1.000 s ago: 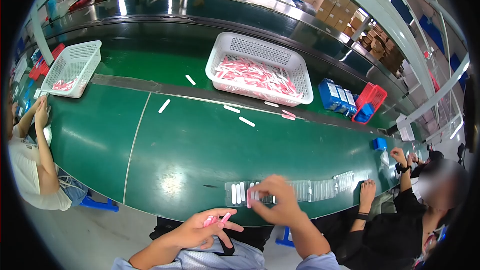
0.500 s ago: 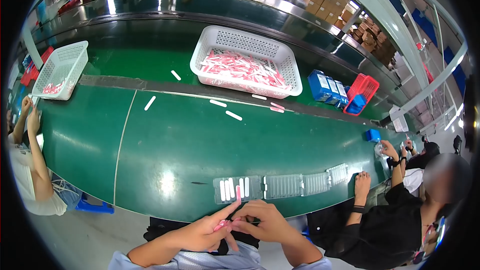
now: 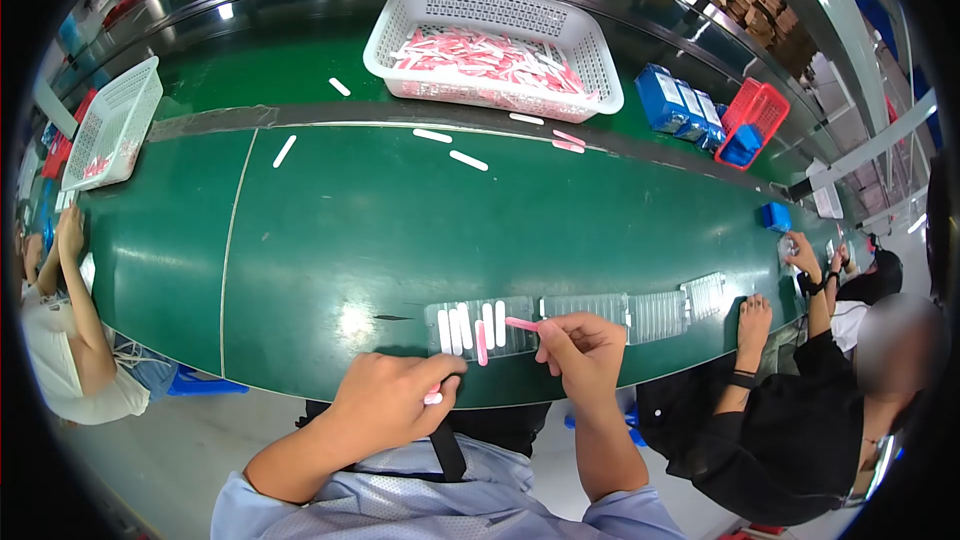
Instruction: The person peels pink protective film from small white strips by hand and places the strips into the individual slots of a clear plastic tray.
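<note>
Between the thumb and fingers of my right hand (image 3: 583, 347) is a pink stick (image 3: 521, 324), held over the right part of a clear tray (image 3: 521, 341). Several white sticks (image 3: 456, 332) lie side by side in that tray. Another pink stick (image 3: 482, 343) lies among them, its lower end reaching past the tray's front edge. My left hand (image 3: 400, 393) is closed around pink and white sticks (image 3: 433, 396), just in front of the tray's left end; its palm is hidden.
More clear trays (image 3: 585, 312) run rightward. A white basket (image 3: 490, 95) of pink and white sticks stands behind, with loose sticks (image 3: 468, 160) before it. Blue packs (image 3: 675, 105) and a red basket (image 3: 752, 120) stand right. People sit at both sides, one's hand (image 3: 755, 322) near the trays.
My right hand has moved away from my left and up to the tray with a pink stick. A pink stick now lies in the tray. My left fingers have curled in. The view has shifted.
</note>
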A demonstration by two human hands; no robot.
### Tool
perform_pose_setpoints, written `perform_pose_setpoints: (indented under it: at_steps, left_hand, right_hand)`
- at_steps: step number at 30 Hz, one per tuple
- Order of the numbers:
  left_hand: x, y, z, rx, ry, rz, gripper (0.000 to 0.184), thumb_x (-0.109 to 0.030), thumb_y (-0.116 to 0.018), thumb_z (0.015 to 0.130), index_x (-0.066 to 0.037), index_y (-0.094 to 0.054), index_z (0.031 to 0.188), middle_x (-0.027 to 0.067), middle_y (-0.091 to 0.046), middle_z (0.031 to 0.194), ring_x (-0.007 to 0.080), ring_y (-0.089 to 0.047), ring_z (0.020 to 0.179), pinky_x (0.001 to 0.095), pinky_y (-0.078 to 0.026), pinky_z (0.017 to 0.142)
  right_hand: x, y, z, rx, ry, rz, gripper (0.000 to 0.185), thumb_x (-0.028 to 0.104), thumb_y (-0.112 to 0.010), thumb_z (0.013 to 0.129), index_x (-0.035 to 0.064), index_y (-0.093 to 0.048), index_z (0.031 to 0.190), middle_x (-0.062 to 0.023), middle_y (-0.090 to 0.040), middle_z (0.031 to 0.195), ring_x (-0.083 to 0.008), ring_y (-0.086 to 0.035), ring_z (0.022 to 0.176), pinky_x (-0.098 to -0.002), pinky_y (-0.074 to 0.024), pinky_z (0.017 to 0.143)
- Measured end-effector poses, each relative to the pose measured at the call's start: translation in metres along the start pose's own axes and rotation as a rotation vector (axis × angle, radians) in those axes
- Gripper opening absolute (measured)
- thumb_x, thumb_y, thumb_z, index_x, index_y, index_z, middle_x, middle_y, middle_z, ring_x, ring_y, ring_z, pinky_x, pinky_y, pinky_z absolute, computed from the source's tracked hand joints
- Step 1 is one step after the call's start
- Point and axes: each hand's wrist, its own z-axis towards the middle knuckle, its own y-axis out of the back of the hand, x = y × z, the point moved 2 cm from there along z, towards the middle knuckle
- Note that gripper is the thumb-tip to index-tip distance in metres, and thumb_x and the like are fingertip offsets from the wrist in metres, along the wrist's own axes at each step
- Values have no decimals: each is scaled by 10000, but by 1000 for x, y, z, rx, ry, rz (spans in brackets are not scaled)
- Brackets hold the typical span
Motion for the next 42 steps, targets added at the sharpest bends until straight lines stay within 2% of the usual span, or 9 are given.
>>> perform_pose_setpoints:
  at_steps: [4, 11, 16, 20, 24, 26, 27, 30, 42]
  left_hand:
    - [-10, -10, 16, -24, -27, 199, 356, -331, -807, 812, -148, -703, 1099, -17, -637, 623, 176, -626, 516, 327, -457, 466]
    - [-8, -23, 26, -24, -146, 382, 327, -244, -790, 832, -120, -706, 1123, -15, -601, 587, 169, -610, 501, 322, -432, 443]
    - [-10, -11, 32, -149, -153, 285, 152, -185, -753, 866, -80, -729, 974, 13, -659, 645, 185, -632, 515, 331, -456, 447]
    - [0, -6, 38, -198, 13, 120, 40, -111, -726, 851, -82, -753, 856, 88, -720, 725, 234, -666, 567, 331, -510, 514]
    - [10, -1, 33, -217, 5, 149, 52, -117, -758, 817, -99, -751, 865, 52, -652, 636, 224, -614, 512, 339, -465, 468]
    - [3, 1, 22, -183, -224, 420, 113, -116, -799, 762, -110, -745, 861, 1, -494, 549, 185, -509, 446, 335, -369, 414]
    - [4, -3, 16, -297, -407, 456, 179, -89, -820, 710, -109, -743, 871, -26, -313, 547, 134, -377, 430, 311, -262, 399]
    - [1, 0, 2, -369, -622, 536, 241, -37, -795, 676, -77, -754, 909, -40, -264, 575, 93, -303, 474, 260, -203, 430]
    - [8, 12, 4, -384, -751, 541, 195, -36, -799, 683, -63, -719, 859, -50, -296, 566, 87, -316, 478, 250, -200, 437]
  right_hand:
    - [2, 6, 2, -15, -15, 24, 124, 84, -736, 932, -38, -735, 910, -59, -684, 670, -32, -530, 522, -183, -355, 459]
    - [10, 22, 12, 18, 36, 23, 113, 78, -742, 922, -32, -744, 897, -59, -692, 673, -40, -543, 531, -197, -377, 474]
    - [20, 34, 30, 59, 140, -64, 84, 58, -748, 903, -21, -751, 873, -45, -708, 689, -47, -566, 548, -209, -408, 497]
    - [49, 33, 48, 125, 363, -266, 51, 45, -771, 871, -4, -756, 868, -39, -716, 695, -53, -580, 566, -211, -441, 535]
    - [66, 25, 78, 143, 664, -461, 67, 19, -800, 789, 51, -751, 821, -30, -709, 686, -103, -582, 530, -243, -440, 536]
    - [60, 23, 92, 67, 885, -521, 108, 17, -813, 738, 79, -740, 788, -13, -699, 678, -132, -565, 506, -274, -407, 520]
    - [51, 25, 95, 60, 885, -509, 108, 17, -813, 738, 79, -740, 788, -13, -699, 678, -132, -565, 506, -274, -407, 520]
    - [37, 30, 94, 24, 900, -567, 132, -37, -792, 724, 35, -733, 818, -51, -688, 660, -153, -586, 527, -275, -421, 530]
    - [34, 18, 83, 341, 796, -588, 92, 73, -817, 753, 107, -738, 786, -6, -711, 702, -167, -578, 537, -303, -416, 568]
